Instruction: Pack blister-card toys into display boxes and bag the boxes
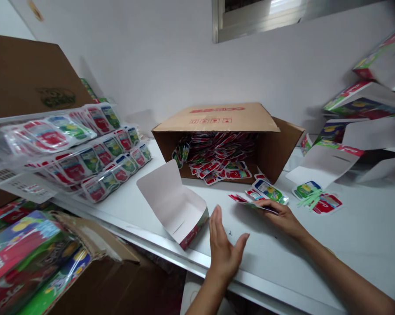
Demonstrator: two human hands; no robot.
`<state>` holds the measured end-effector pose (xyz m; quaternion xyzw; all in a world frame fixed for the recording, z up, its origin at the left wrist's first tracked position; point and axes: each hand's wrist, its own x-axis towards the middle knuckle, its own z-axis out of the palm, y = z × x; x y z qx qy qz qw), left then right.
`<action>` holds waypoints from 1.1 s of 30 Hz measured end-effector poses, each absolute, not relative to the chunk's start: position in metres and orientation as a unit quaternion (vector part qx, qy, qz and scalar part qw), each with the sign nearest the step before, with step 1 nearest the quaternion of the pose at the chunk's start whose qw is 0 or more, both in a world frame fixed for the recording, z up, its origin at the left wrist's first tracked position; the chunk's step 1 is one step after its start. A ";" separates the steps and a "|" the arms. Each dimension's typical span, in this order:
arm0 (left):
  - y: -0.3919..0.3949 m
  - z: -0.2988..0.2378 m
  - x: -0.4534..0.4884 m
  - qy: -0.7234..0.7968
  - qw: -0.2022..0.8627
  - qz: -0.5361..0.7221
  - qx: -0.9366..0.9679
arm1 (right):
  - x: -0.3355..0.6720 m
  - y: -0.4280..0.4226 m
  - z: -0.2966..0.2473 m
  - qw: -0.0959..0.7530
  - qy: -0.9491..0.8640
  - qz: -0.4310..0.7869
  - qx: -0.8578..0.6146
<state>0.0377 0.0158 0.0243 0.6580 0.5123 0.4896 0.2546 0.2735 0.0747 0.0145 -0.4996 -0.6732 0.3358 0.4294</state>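
Observation:
My right hand [284, 216] is closed on a few flat candy packets [241, 199], held low above the white table. My left hand [224, 245] is held up with its fingers stretched and thumb apart, and nothing is in it. Just left of that hand lies a small open carton [187, 214] with a white inside and its flap raised; no packets show in it. Behind my right hand are loose green and red packets [267, 192]. A large cardboard box [217, 118] lies on its side at the back, heaped with packets [220, 153] that spill from its opening.
Clear packs of packets [102, 157] are stacked at the left. Below the table edge stands a brown box [95, 262] with printed cartons [23, 258]. Open cartons [335, 162] pile up at the right, near loose packets with pale green strips [310, 199].

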 end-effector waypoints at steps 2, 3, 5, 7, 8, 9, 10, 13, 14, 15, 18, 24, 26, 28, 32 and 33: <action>0.044 0.012 0.044 0.523 0.366 0.491 0.593 | 0.272 0.065 0.014 0.451 -0.618 0.383 -0.518; 0.056 0.008 0.045 0.495 0.414 0.494 0.583 | 0.272 0.061 0.014 0.452 -0.601 0.408 -0.518; 0.073 0.006 0.045 0.435 0.465 0.494 0.592 | 0.273 0.057 0.013 0.456 -0.576 0.458 -0.500; 0.079 0.005 0.045 0.409 0.463 0.500 0.608 | 0.272 0.056 0.012 0.466 -0.556 0.500 -0.474; 0.078 0.005 0.045 0.409 0.453 0.505 0.611 | 0.271 0.056 0.011 0.471 -0.547 0.514 -0.463; 0.076 0.004 0.046 0.409 0.446 0.512 0.610 | 0.270 0.056 0.009 0.473 -0.541 0.524 -0.457; 0.073 0.003 0.046 0.408 0.444 0.515 0.609 | 0.269 0.056 0.008 0.471 -0.536 0.531 -0.457; 0.065 0.002 0.047 0.433 0.433 0.487 0.623 | 0.265 0.054 0.007 0.463 -0.532 0.533 -0.467; 0.064 0.002 0.047 0.456 0.413 0.464 0.637 | 0.264 0.054 0.009 0.467 -0.539 0.522 -0.468; 0.063 0.003 0.047 0.481 0.386 0.441 0.652 | 0.263 0.053 0.012 0.473 -0.550 0.503 -0.470; 0.062 0.005 0.047 0.507 0.342 0.401 0.682 | 0.261 0.050 0.023 0.481 -0.599 0.409 -0.492; 0.059 -0.005 0.042 0.444 0.442 0.434 0.648 | 0.256 0.049 0.004 0.568 -0.524 0.373 -0.513; 0.058 -0.007 0.040 0.437 0.461 0.431 0.641 | 0.250 0.047 -0.009 0.592 -0.449 0.428 -0.515; 0.058 -0.005 0.038 0.435 0.475 0.437 0.628 | 0.240 0.043 -0.018 0.609 -0.396 0.474 -0.497; 0.060 0.006 0.039 0.426 0.538 0.443 0.577 | 0.224 0.032 -0.019 0.613 -0.411 0.503 -0.450; 0.060 0.008 0.040 0.426 0.550 0.439 0.569 | 0.223 0.031 -0.017 0.610 -0.421 0.498 -0.451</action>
